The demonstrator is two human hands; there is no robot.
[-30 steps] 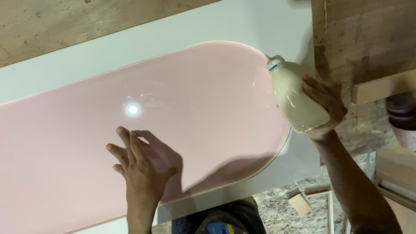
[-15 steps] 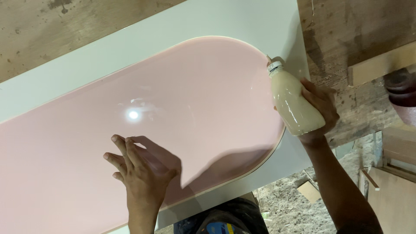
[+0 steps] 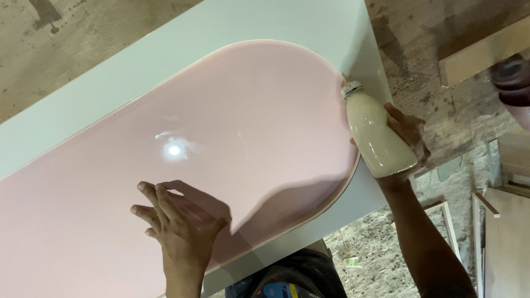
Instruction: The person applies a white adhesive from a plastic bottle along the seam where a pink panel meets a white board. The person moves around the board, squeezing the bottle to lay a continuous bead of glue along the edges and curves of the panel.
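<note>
Cream bottle (image 3: 378, 135) gripped in right hand (image 3: 411, 138), nozzle at pink panel (image 3: 237, 127) edge; left hand (image 3: 179, 223) flat, released.

One pink panel (image 3: 221, 138), one white board (image 3: 138, 83) (beneath) — one bottle (image 3: 378, 135), two hands.

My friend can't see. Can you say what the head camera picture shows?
The right hand tips a clear bottle of cream-coloured liquid, nozzle down, at the curved edge of a glossy pink rounded panel lying on a white board. The left hand presses flat on the pink panel.
</note>
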